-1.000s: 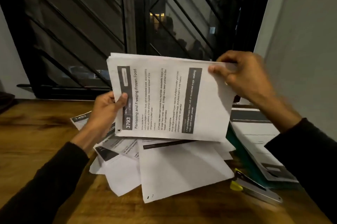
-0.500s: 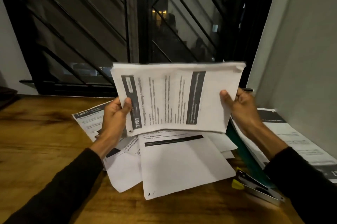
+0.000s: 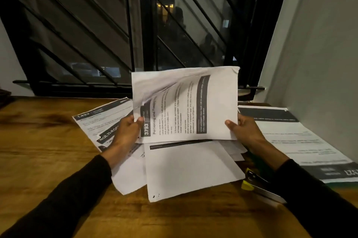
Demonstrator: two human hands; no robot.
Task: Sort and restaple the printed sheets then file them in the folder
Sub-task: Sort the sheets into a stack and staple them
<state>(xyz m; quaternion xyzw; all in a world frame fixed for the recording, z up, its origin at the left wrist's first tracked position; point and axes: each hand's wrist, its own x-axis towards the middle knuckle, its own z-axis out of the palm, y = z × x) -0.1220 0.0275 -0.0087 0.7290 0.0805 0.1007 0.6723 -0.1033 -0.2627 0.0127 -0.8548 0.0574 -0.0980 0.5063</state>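
Both arms reached forward in dark long sleeves, forearms angled inward. The left hand (image 3: pixel 126 131) was raised with its thumb pressed on the front of a held stack of sheets (image 3: pixel 193 109), fingers behind. The right hand (image 3: pixel 243 129) gripped the opposite edge likewise, thumb in front, wrist bare.

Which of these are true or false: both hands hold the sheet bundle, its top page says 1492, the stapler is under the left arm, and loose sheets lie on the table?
1. Both hands hold the bundle. True: the left hand and right hand grip the held bundle at its lower corners.
2. Its top page reads 1492. False: it reads 3793; the 1492 sheet lies on the table.
3. The stapler is under the left arm. False: the stapler lies by the right forearm.
4. Loose sheets lie on the table. True: loose sheets lie on the wooden table.
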